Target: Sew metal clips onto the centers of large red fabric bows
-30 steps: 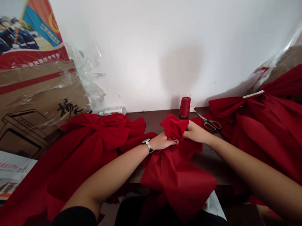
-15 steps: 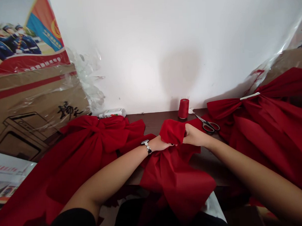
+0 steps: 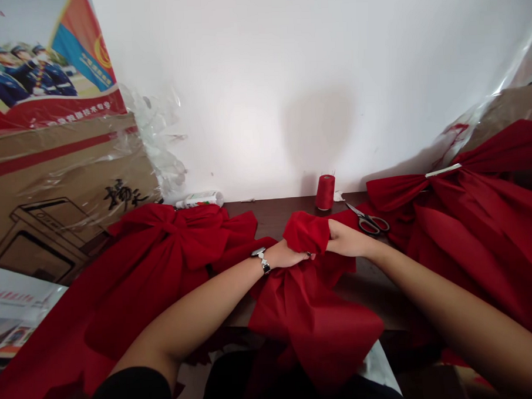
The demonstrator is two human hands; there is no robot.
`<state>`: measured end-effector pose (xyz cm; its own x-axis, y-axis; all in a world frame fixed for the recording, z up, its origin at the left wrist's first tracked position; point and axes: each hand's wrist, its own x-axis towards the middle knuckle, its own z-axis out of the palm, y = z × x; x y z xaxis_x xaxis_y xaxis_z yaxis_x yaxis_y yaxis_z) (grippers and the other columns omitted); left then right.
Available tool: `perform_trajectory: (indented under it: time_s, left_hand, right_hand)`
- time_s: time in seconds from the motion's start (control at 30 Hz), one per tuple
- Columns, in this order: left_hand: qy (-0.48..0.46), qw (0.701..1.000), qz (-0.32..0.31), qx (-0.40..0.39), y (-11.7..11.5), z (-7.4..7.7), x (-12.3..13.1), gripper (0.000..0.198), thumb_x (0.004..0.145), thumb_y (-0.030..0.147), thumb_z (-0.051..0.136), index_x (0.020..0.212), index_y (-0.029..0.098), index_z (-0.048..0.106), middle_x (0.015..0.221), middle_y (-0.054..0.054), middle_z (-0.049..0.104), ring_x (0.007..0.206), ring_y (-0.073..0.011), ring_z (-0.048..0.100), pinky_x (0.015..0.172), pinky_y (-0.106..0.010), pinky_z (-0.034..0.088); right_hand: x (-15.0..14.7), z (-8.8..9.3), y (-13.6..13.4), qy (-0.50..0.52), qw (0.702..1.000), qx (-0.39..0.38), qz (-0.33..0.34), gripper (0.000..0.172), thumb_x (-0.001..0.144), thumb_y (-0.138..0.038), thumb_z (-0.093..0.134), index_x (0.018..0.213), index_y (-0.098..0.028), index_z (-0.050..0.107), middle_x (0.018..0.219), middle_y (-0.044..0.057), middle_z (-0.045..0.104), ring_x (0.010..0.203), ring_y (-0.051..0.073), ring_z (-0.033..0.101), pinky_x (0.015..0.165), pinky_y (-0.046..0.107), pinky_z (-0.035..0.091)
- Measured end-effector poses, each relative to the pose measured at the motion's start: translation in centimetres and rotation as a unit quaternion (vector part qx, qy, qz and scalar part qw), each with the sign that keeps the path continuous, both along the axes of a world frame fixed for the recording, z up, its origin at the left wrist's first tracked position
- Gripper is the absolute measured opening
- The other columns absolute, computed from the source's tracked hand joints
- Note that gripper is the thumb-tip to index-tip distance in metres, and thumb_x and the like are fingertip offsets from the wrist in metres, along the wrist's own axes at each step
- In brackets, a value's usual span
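Observation:
A piece of red fabric [image 3: 312,303] is bunched between my two hands, with a rounded fold on top and loose tails hanging over the table's front edge. My left hand [image 3: 290,255], with a watch on its wrist, is closed around the gathered middle from the left. From the right, my right hand [image 3: 343,238] grips the same cloth beside the rounded fold. Some fingers of both hands are hidden in the fabric. Just beyond my right hand lie scissors [image 3: 369,221] with dark handles. A red thread spool [image 3: 325,192] stands upright behind the cloth, with needles on top.
A large red bow [image 3: 170,233] lies at the left. More gathered red cloth [image 3: 465,214], with a pale strip [image 3: 443,170] across it, lies at the right. A white bottle [image 3: 202,199] rests by the wall on the dark table [image 3: 271,214]. A cardboard box [image 3: 62,185] stands left.
The whole view has shifted very slightly. Both hands keep their hold on the red fabric, with almost no other movement.

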<state>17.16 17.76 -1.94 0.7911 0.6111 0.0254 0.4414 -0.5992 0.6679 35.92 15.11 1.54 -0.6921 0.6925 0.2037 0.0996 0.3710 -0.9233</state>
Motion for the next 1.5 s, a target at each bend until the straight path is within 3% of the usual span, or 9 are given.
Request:
perform_trajectory:
  time_s: [0.3, 0.7, 0.8, 0.9, 1.0, 1.13, 1.4, 1.5]
  left_hand:
    - [-0.012, 0.999, 0.008, -0.03, 0.1, 0.1, 0.1, 0.015, 0.08, 0.007, 0.049, 0.078, 0.015, 0.061, 0.084, -0.001, 0.066, 0.082, -0.0122, 0.059, 0.085, -0.021, 0.043]
    - [-0.013, 0.998, -0.019, -0.057, -0.1, 0.7, 0.2, 0.016, 0.079, 0.008, 0.049, 0.075, 0.016, 0.061, 0.08, 0.0, 0.065, 0.078, -0.0115, 0.058, 0.084, -0.021, 0.043]
    - [-0.037, 0.996, -0.03, -0.069, 0.0, 0.9, -0.1, 0.014, 0.081, 0.011, 0.05, 0.078, 0.015, 0.063, 0.085, -0.001, 0.066, 0.082, -0.0121, 0.059, 0.086, -0.022, 0.043]
    - [-0.091, 0.989, -0.054, -0.102, 0.1, 0.9, -0.4, 0.015, 0.086, 0.021, 0.051, 0.087, 0.014, 0.064, 0.092, -0.004, 0.067, 0.087, -0.0132, 0.06, 0.088, -0.023, 0.044]
    - [-0.122, 0.986, -0.065, -0.097, 0.1, 0.9, -0.4, 0.027, 0.09, 0.034, 0.05, 0.092, 0.013, 0.065, 0.096, -0.007, 0.068, 0.091, -0.0146, 0.06, 0.091, -0.025, 0.043]
    - [-0.136, 0.986, -0.054, -0.084, -0.1, 0.8, -0.2, 0.033, 0.09, 0.042, 0.05, 0.093, 0.013, 0.067, 0.099, -0.008, 0.069, 0.093, -0.0149, 0.06, 0.094, -0.026, 0.041]
    - [-0.206, 0.968, -0.005, -0.141, 0.0, 0.8, -0.2, 0.037, 0.085, 0.044, 0.058, 0.097, 0.01, 0.066, 0.103, -0.012, 0.07, 0.097, -0.0176, 0.064, 0.093, -0.028, 0.044]
    - [-0.217, 0.963, 0.002, -0.157, 0.0, 0.8, -0.3, 0.038, 0.084, 0.046, 0.06, 0.094, 0.009, 0.065, 0.103, -0.014, 0.071, 0.096, -0.0182, 0.064, 0.093, -0.029, 0.044]
  right_hand:
    - [-0.1, -0.3, 0.1, 0.02, 0.999, 0.04, -0.029, 0.016, 0.074, -0.029, 0.07, 0.074, -0.013, 0.068, 0.071, 0.003, 0.069, 0.071, 0.017, 0.065, 0.072, 0.03, 0.052]
    - [0.5, -0.4, 0.6, 0.013, 0.999, -0.027, 0.016, 0.018, 0.071, -0.031, 0.072, 0.075, -0.015, 0.066, 0.068, 0.001, 0.066, 0.072, 0.017, 0.063, 0.075, 0.031, 0.052]
    - [0.4, -0.8, 0.7, 0.05, 0.996, -0.068, -0.039, 0.017, 0.069, -0.028, 0.072, 0.072, -0.015, 0.061, 0.059, -0.003, 0.058, 0.06, 0.012, 0.056, 0.065, 0.026, 0.049]
    - [0.2, -1.3, 1.0, 0.119, 0.975, -0.141, -0.126, 0.019, 0.065, -0.025, 0.07, 0.068, -0.016, 0.053, 0.049, -0.009, 0.042, 0.044, 0.004, 0.035, 0.046, 0.019, 0.033]
    - [0.0, -1.4, 1.4, 0.186, 0.951, -0.167, -0.181, 0.019, 0.064, -0.024, 0.067, 0.068, -0.017, 0.05, 0.049, -0.011, 0.035, 0.043, 0.003, 0.023, 0.042, 0.018, 0.02]
    - [0.3, -0.9, 2.0, 0.224, 0.935, -0.141, -0.237, 0.021, 0.064, -0.029, 0.068, 0.072, -0.017, 0.053, 0.054, -0.008, 0.044, 0.045, 0.004, 0.029, 0.044, 0.019, 0.025]
    - [2.9, 0.4, 3.3, 0.162, 0.921, -0.081, -0.346, 0.021, 0.065, -0.031, 0.07, 0.069, -0.018, 0.055, 0.058, -0.003, 0.056, 0.046, 0.007, 0.044, 0.047, 0.022, 0.037]
    - [3.9, 0.7, 3.7, 0.215, 0.901, -0.075, -0.369, 0.018, 0.067, -0.029, 0.069, 0.071, -0.019, 0.055, 0.067, 0.001, 0.063, 0.057, 0.011, 0.056, 0.054, 0.024, 0.045]
